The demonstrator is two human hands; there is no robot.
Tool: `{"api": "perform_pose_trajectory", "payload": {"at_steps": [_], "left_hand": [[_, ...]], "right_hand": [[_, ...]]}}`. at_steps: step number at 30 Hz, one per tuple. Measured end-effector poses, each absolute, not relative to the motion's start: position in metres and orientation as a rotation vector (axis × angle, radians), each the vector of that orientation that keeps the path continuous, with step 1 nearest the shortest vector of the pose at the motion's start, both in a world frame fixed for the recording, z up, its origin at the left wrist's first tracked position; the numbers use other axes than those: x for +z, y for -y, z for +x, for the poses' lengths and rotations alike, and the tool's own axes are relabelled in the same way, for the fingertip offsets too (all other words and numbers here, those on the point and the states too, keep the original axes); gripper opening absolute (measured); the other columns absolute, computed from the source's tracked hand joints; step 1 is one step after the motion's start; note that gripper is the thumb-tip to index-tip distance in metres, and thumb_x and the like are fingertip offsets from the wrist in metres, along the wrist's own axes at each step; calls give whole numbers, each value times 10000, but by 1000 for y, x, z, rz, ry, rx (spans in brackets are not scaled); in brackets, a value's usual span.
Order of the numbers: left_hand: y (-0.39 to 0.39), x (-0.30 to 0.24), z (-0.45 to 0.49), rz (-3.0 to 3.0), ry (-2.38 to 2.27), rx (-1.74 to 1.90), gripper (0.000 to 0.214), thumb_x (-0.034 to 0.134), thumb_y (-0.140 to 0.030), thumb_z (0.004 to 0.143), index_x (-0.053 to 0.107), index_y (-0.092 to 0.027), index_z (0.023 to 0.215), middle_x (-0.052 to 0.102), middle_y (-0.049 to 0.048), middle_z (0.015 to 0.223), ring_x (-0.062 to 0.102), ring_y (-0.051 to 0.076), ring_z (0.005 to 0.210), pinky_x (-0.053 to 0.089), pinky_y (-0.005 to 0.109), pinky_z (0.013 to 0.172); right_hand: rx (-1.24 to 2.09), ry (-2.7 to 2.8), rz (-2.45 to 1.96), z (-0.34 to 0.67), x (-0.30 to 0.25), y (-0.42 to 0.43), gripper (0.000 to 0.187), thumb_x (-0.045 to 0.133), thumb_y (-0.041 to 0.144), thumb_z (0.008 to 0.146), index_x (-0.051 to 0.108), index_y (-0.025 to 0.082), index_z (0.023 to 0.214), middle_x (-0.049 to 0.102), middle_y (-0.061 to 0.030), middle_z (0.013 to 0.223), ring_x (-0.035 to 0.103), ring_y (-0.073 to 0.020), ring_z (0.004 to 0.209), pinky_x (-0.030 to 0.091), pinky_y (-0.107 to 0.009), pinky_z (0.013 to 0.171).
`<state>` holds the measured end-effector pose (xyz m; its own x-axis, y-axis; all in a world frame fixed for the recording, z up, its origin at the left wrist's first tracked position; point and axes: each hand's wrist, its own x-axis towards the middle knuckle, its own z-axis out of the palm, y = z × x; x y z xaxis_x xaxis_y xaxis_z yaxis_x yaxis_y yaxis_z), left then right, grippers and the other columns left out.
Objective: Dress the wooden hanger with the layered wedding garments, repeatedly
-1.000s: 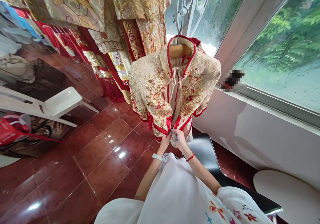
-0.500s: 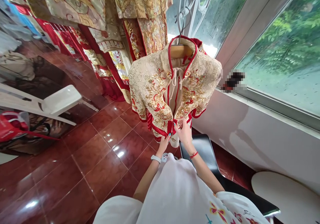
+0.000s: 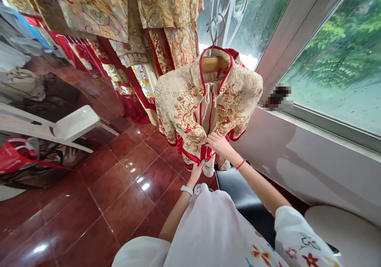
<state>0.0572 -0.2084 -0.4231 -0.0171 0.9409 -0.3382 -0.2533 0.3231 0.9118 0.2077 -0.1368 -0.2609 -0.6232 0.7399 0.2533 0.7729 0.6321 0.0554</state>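
A cream jacket [image 3: 190,108] with gold and red embroidery and red trim hangs on a wooden hanger [image 3: 214,62] in front of me. My left hand [image 3: 197,171] pinches the red bottom hem at the front opening. Higher up, my right hand [image 3: 216,144] has its fingers closed on the red front edge, near a fastening. The jacket's front is open above my hands, with a tied cord at the collar.
More embroidered red and gold garments [image 3: 125,16] hang at the back left. A white plastic chair [image 3: 74,124] and a red bag [image 3: 14,157] sit at the left. A black seat [image 3: 238,187] is below the jacket, a white stool [image 3: 348,235] at right, windows [image 3: 336,60] behind.
My right hand has risen from the bottom hem up along the front edge, and my right arm has stretched out. My left hand has stayed at the hem.
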Motion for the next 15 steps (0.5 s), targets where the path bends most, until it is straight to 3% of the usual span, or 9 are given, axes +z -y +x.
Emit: {"api": "perform_pose_trajectory", "payload": {"at_steps": [4, 9, 12, 15], "left_hand": [[209, -427, 58, 765, -1245, 1086, 527, 788, -612, 670, 450, -219, 575, 419, -64, 562, 409, 109, 570, 373, 282, 600], [208, -429, 56, 768, -1259, 1081, 549, 784, -609, 679, 406, -233, 546, 376, -71, 535, 371, 108, 544, 346, 290, 583], [208, -430, 56, 775, -1247, 1092, 549, 784, -627, 670, 422, -231, 555, 397, -67, 540, 378, 109, 550, 349, 291, 593], [205, -432, 56, 785, -1233, 1097, 556, 774, -661, 659, 441, -226, 566, 411, -68, 532, 377, 107, 545, 348, 287, 588]], "right_hand": [[-157, 2729, -1052, 206, -220, 121, 214, 503, 169, 1000, 625, 172, 825, 650, -80, 854, 543, -206, 823, 345, -317, 695], [168, 2504, -1247, 210, -205, 118, 204, 459, 228, 1016, 615, 192, 889, 612, -23, 794, 522, -159, 681, 347, -279, 655], [39, 2497, -1411, 211, -236, 127, 96, 671, 248, 886, 655, 169, 937, 654, -120, 962, 573, -271, 948, 426, -378, 842], [-37, 2520, -1396, 205, -277, 139, 164, 707, 179, 840, 679, 199, 1000, 667, -147, 1109, 522, -333, 1137, 350, -526, 1044]]}}
